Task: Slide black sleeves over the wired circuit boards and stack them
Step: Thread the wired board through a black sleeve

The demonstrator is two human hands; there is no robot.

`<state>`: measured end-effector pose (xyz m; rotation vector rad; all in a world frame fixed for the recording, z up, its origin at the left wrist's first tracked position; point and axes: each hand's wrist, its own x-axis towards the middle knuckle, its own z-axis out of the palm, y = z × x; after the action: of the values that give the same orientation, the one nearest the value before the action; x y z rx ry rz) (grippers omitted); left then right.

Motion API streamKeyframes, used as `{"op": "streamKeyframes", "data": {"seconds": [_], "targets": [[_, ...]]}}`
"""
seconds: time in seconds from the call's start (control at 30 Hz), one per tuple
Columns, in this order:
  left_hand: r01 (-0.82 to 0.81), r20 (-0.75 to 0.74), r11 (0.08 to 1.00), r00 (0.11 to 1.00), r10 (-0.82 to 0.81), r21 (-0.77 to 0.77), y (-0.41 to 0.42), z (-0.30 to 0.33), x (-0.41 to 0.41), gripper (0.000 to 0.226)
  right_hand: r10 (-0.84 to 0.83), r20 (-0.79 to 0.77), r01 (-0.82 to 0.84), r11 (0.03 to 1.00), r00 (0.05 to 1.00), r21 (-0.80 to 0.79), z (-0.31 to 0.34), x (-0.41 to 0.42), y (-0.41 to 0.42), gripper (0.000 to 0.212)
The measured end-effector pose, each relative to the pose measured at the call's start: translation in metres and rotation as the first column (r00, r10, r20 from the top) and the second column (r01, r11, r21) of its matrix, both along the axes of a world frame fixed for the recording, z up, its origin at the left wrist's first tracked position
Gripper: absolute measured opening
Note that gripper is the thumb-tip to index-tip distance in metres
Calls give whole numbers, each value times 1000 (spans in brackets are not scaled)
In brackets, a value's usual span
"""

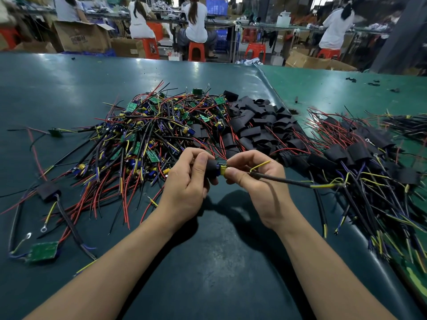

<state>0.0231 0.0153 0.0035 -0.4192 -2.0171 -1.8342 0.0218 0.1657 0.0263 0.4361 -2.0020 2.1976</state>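
Above the counter (219, 262), left hand (189, 181) fingers grip a sleeve (211, 166), its axis running sideways toward the board (223, 169) pinched just right by the right hand (258, 179)

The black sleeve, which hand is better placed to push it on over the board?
Probably left: the left hand already grips the black sleeve, while the right hand pinches the board's yellow end, steadying it.

head-worn view, angled down, near table (69, 88)
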Motion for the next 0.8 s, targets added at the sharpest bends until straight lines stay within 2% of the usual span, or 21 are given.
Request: {"op": "streamKeyframes", "data": {"seconds": [0.13,0.27,0.37,0.5,0.63,0.7,0.73,0.8], "targets": [[30,-29,999,999,-32,-45,0,-2,1,15,-62,2,62,998,998,3,0,-1,-3,19],[8,-87,989,996,-21,-151,1,-4,3,19,25,11,-25,999,1000,-21,1,2,-2,20],[-20,-121,986,993,0,-167,2,-3,5,21,-1,36,4,996,999,-85,1,1,-2,17],[-49,-182,927,983,-21,-372,2,-1,10,30,-36,54,42,991,998,-124,0,0,2,12],[3,-111,941,993,-43,-337,0,6,12,45,35,107,-14,982,994,-188,-1,-3,5,11],[-104,-133,933,989,61,-345,0,8,15,56,-1,144,36,969,990,-243,-2,-7,6,18],[-206,-203,906,969,137,-371,0,10,16,57,-21,164,65,961,986,-269,-1,-9,7,20],[-441,-421,807,866,268,-393,-1,12,15,42,-25,199,88,944,980,-319,-1,-11,9,14]]}}
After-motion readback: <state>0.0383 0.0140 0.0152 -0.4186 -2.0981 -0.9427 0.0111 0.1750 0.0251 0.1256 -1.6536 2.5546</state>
